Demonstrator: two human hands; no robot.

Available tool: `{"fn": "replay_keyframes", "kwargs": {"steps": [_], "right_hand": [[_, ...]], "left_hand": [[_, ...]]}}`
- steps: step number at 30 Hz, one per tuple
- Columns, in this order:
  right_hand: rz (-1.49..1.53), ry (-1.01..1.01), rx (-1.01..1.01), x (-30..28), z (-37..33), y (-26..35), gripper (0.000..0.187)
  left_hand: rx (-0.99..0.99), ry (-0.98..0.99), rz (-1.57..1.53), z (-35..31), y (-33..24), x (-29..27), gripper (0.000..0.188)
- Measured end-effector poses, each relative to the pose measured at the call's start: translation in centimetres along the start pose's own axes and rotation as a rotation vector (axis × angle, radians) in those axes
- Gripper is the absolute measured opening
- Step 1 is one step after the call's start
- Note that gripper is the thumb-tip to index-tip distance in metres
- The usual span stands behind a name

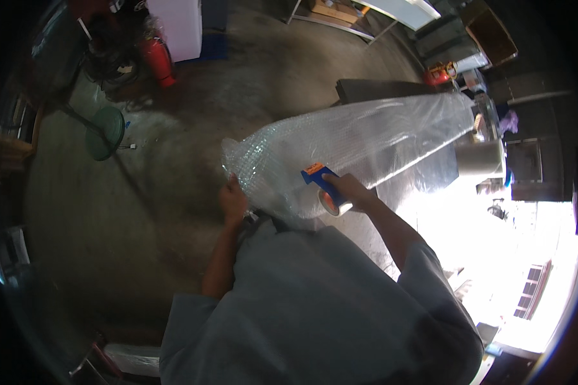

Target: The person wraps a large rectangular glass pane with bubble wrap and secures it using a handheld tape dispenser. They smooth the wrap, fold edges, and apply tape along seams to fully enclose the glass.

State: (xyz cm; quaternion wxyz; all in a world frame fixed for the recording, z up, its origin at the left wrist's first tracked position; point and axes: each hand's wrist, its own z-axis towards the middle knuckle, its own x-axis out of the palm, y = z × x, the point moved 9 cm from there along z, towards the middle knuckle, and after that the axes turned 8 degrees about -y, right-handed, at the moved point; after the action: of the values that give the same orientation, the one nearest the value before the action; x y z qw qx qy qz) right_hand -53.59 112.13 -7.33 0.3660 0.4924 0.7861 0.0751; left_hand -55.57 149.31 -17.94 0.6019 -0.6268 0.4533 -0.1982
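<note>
A long sheet of clear bubble wrap [340, 138] stretches from in front of me toward the far right, over a long flat surface. My left hand [234, 200] is closed at its near left end, fingers pinching the edge of the wrap. In my right hand [353, 191] is a blue tape dispenser [327, 186] with an orange-topped head and a roll of tape [332, 203] on it. The dispenser is over the near part of the bubble wrap; whether it touches the wrap I cannot tell.
On the floor at left stands a round green base [105, 133] with a pole. Beyond it are a red fire extinguisher [157, 59] and a white cabinet [176, 29]. A white-topped table [404, 9] is at the back. Bright daylight comes through an opening [481, 250] at right.
</note>
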Motion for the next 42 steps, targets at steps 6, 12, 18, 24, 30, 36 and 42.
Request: {"fn": "replay_keyframes", "kwargs": {"steps": [6,12,18,24,30,36,42], "right_hand": [[-0.086,-0.182,0.074,-1.5,-6.0,-12.0,0.069],[0.264,-0.153,-0.168,2.1,-7.3,-17.1,0.060],[0.373,-0.198,-0.295,4.5,-5.3,-20.4,0.062],[0.268,-0.166,-0.157,5.2,-4.9,-21.5,0.066],[0.318,-0.125,0.059,4.6,-3.7,-24.0,0.070],[0.545,-0.046,0.279,4.3,-4.6,-30.7,0.067],[0.467,-0.432,-0.007,-2.5,-5.2,-29.1,0.059]], "left_hand": [[-0.033,0.061,0.077,0.4,-0.6,0.0,0.065],[0.172,-0.071,0.111,0.2,-1.0,0.0,0.064],[-0.011,0.090,0.102,3.2,3.2,1.1,0.063],[0.117,-0.030,0.124,2.5,1.7,0.1,0.061],[0.043,-0.021,0.123,1.4,-0.3,0.0,0.062],[-0.026,0.042,0.147,1.4,2.7,0.7,0.057],[0.520,-0.115,0.577,-0.4,-7.2,0.2,0.063]]}}
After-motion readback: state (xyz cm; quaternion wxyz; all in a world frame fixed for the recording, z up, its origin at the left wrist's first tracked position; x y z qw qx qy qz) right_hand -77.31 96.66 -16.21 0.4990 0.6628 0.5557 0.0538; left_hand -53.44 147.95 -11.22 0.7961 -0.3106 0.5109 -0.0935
